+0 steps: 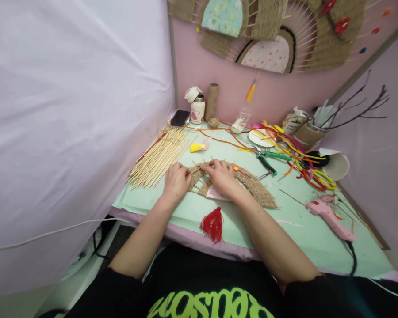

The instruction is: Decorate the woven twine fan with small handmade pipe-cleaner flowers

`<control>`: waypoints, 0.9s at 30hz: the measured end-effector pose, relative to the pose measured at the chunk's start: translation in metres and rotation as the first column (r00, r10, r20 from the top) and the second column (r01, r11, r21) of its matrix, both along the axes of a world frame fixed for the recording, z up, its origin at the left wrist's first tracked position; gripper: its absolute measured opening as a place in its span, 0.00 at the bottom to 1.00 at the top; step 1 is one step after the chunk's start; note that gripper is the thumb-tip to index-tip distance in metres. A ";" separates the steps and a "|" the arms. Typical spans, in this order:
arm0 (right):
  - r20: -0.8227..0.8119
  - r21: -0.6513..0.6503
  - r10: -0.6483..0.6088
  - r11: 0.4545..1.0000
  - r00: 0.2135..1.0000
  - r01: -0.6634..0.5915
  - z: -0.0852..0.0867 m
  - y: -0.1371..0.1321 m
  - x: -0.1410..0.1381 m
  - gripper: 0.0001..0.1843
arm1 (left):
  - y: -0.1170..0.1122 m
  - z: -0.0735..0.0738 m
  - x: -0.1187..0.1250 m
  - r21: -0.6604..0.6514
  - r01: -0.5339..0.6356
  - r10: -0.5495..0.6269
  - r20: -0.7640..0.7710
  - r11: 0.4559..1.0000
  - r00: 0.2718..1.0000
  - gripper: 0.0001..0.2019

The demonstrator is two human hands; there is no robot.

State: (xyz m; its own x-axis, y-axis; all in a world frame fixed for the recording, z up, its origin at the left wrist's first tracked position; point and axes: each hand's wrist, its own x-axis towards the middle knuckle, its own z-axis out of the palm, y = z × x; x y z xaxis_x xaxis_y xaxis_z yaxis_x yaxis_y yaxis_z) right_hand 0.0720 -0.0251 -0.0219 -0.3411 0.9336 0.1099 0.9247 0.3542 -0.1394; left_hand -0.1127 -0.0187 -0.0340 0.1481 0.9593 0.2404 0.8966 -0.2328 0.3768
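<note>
A half-round woven fan [260,191] of brown twine on thin sticks lies on the table in front of me. Small orange and pink beads dot its upper band, and a pale spotted panel fills part of its inner arch. My left hand [177,181] is closed in a pinch on the fan's left end. Across the upper middle of the band rests my right hand [221,177], fingers bent onto the twine and thumb pointing left; it covers part of the panel. Just below the fan lies a red tassel [212,225].
Bamboo sticks [161,157] lie heaped at left. Pliers [267,163], coloured pipe cleaners [293,148] and a pink glue gun [331,218] lie to the right. A phone [180,118], a jar [197,110] and a twig holder [309,134] stand or lie behind. Woven fans [268,53] hang on the wall.
</note>
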 end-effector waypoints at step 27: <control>0.003 0.042 -0.005 0.999 1.000 0.004 -0.003 -0.002 -0.004 0.22 | 0.004 -0.010 -0.007 0.127 0.114 -0.130 0.125 0.985 0.984 0.15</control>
State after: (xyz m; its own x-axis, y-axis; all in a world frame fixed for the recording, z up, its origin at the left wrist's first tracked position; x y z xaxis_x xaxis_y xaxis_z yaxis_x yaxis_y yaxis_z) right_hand 0.0684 -0.0275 -0.0250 -0.3373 0.9296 0.1483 0.9267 0.3556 -0.1214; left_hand -0.1196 -0.0146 -0.0444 0.2215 0.8994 0.3769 0.8025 -0.3877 0.4535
